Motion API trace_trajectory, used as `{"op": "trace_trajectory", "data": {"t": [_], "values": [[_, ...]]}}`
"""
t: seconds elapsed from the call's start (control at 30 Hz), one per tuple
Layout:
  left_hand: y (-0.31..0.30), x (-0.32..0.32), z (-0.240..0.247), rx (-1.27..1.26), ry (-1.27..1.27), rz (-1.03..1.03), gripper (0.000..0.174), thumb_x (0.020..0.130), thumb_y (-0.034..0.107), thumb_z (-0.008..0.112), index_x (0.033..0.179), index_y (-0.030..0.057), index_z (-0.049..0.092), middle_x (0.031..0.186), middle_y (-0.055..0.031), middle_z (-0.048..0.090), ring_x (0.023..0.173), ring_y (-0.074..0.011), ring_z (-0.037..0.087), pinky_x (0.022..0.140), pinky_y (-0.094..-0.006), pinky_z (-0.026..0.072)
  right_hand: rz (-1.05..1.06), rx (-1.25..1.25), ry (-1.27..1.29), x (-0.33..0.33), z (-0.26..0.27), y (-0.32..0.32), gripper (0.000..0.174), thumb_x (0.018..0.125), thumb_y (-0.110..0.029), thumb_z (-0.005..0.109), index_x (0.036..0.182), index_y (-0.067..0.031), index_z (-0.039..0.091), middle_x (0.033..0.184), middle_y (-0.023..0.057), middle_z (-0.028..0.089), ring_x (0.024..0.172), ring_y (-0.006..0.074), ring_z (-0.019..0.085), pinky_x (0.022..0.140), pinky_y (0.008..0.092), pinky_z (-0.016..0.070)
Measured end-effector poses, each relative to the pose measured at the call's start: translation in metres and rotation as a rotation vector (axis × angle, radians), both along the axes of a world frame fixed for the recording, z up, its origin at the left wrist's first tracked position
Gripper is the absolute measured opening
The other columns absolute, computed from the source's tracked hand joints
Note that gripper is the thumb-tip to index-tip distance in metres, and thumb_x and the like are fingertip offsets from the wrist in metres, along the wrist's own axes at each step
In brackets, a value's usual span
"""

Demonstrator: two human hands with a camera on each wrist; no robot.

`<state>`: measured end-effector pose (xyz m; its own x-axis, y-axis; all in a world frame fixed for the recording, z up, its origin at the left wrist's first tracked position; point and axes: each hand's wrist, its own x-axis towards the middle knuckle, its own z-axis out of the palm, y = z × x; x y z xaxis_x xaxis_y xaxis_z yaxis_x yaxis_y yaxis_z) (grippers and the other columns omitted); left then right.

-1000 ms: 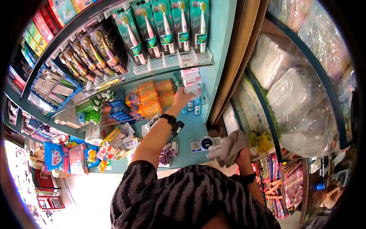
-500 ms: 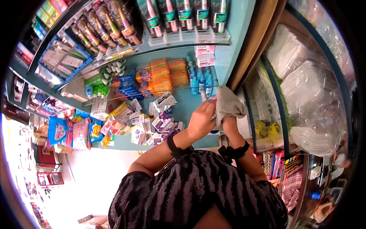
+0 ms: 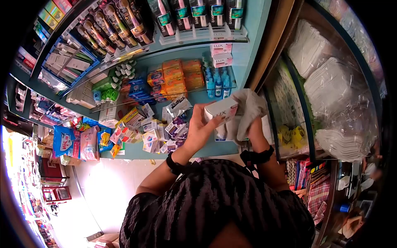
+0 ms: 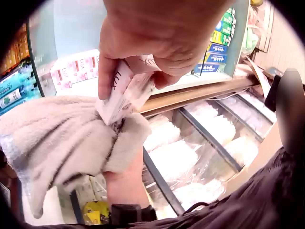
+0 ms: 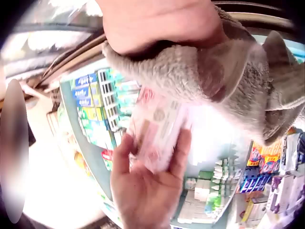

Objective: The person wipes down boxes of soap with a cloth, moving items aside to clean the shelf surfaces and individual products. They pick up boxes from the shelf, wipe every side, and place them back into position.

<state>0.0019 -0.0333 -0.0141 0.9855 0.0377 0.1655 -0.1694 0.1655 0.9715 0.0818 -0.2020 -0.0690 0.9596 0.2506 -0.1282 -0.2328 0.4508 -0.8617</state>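
A white and pink LUX box (image 3: 221, 110) is pinched between the thumb and fingers of the left hand (image 3: 198, 133). Against its right side lies a grey cloth (image 3: 248, 110), bunched in the right hand (image 3: 257, 134). From the left wrist, the left hand (image 4: 152, 40) grips the box (image 4: 116, 93) from above while the cloth (image 4: 71, 138) drapes over the right hand's fingers. The right wrist view has the box (image 5: 157, 126) upright in the left hand (image 5: 147, 195), under the cloth (image 5: 190, 71); cloth hides the right fingertips.
Behind the hands, a glass shelf holds blue bottles (image 3: 218, 84), orange packs (image 3: 171, 78) and pink LUX boxes (image 3: 222, 60). Loose small boxes (image 3: 155, 135) cover the counter to the left. A wooden post (image 3: 275, 45) and bagged white goods (image 3: 331, 91) stand at right.
The left hand has come away from the shelf with a LUX box and brought it to the cloth. The right hand has raised the cloth from lower down. The head view has shifted.
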Motion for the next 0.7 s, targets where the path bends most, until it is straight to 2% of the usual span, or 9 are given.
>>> {"op": "trace_trajectory", "data": {"t": [0.03, 0.07, 0.13, 0.27, 0.37, 0.5, 0.53, 0.67, 0.7], "values": [[-0.001, 0.001, 0.004, -0.066, -0.001, 0.000, 0.041, 0.085, 0.005, 0.058, 0.119, 0.0025, 0.036, 0.115, -0.0091, 0.050, 0.101, -0.0133, 0.050, 0.080, -0.0246, 0.0452, 0.041, -0.251, -0.129, 0.005, -0.004, 0.002, 0.043, 0.092, -0.023, 0.046, 0.129, -0.0028, 0.038, 0.113, 0.0094, 0.050, 0.105, 0.0218, 0.050, 0.092, 0.0342, 0.0395], [-0.001, 0.005, -0.002, 0.064, 0.010, -0.066, 0.047, 0.089, 0.012, 0.055, 0.127, 0.0042, 0.029, 0.123, -0.0109, 0.044, 0.107, -0.0166, 0.046, 0.085, -0.0268, 0.0425, 0.039, -0.590, -0.427, -0.001, -0.012, 0.008, 0.044, 0.093, -0.024, 0.045, 0.130, -0.0033, 0.036, 0.118, 0.0095, 0.048, 0.109, 0.0216, 0.048, 0.093, 0.0339, 0.0383], [-0.013, 0.001, 0.003, 0.160, -0.045, -0.078, 0.051, 0.091, 0.017, 0.053, 0.132, 0.0049, 0.025, 0.123, -0.0110, 0.043, 0.108, -0.0174, 0.044, 0.089, -0.0280, 0.0394, 0.012, -0.409, -0.492, -0.034, 0.007, 0.021, 0.048, 0.094, -0.027, 0.044, 0.135, -0.0055, 0.031, 0.132, 0.0098, 0.038, 0.121, 0.0207, 0.038, 0.100, 0.0332, 0.0322], [-0.027, -0.001, 0.007, 0.134, -0.104, -0.098, 0.062, 0.094, 0.024, 0.048, 0.140, 0.0050, 0.013, 0.130, -0.0139, 0.038, 0.118, -0.0203, 0.037, 0.098, -0.0311, 0.0307, 0.084, -0.134, -0.503, -0.029, 0.006, 0.028, 0.052, 0.091, -0.028, 0.049, 0.135, -0.0059, 0.032, 0.135, 0.0094, 0.037, 0.123, 0.0237, 0.038, 0.102, 0.0386, 0.0298], [-0.031, -0.002, 0.030, -0.024, -0.076, -0.160, 0.060, 0.093, 0.021, 0.051, 0.139, 0.0052, 0.016, 0.127, -0.0122, 0.041, 0.116, -0.0184, 0.041, 0.097, -0.0301, 0.0334, -0.144, -0.637, -0.849, -0.020, 0.013, 0.028, 0.051, 0.088, -0.029, 0.053, 0.131, -0.0056, 0.038, 0.131, 0.0124, 0.043, 0.122, 0.0278, 0.040, 0.101, 0.0407, 0.0309], [-0.026, 0.003, 0.036, -0.016, -0.028, -0.160, 0.057, 0.091, 0.019, 0.055, 0.135, 0.0050, 0.023, 0.118, -0.0095, 0.047, 0.105, -0.0151, 0.048, 0.088, -0.0273, 0.0402, -0.360, -0.606, -0.832, -0.007, 0.010, 0.027, 0.043, 0.085, -0.024, 0.055, 0.123, -0.0047, 0.049, 0.123, 0.0174, 0.049, 0.114, 0.0343, 0.045, 0.098, 0.0443, 0.0325], [-0.020, 0.002, 0.037, -0.030, 0.042, -0.183, 0.056, 0.091, 0.019, 0.055, 0.135, 0.0047, 0.024, 0.117, -0.0096, 0.048, 0.104, -0.0153, 0.048, 0.088, -0.0269, 0.0405, -0.457, -0.825, -0.950, -0.005, 0.010, 0.024, 0.037, 0.085, -0.018, 0.054, 0.119, -0.0038, 0.052, 0.120, 0.0176, 0.051, 0.110, 0.0348, 0.048, 0.095, 0.0443, 0.0361], [-0.017, 0.004, 0.033, -0.228, 0.170, -0.195, 0.049, 0.090, 0.016, 0.051, 0.132, 0.0048, 0.026, 0.114, -0.0112, 0.049, 0.103, -0.0179, 0.051, 0.082, -0.0304, 0.0472, -0.293, -0.862, -0.691, 0.008, -0.010, 0.010, 0.026, 0.083, -0.009, 0.052, 0.107, -0.0018, 0.059, 0.110, 0.0179, 0.057, 0.103, 0.0337, 0.054, 0.089, 0.0389, 0.0416], [-0.015, 0.003, 0.032, -0.316, 0.224, -0.209, 0.048, 0.091, 0.016, 0.049, 0.132, 0.0050, 0.027, 0.113, -0.0114, 0.049, 0.104, -0.0185, 0.052, 0.081, -0.0315, 0.0486, -0.212, -0.733, -0.578, 0.008, -0.005, 0.005, 0.026, 0.083, -0.010, 0.053, 0.107, -0.0017, 0.059, 0.110, 0.0166, 0.058, 0.103, 0.0316, 0.054, 0.089, 0.0376, 0.0420]]}}
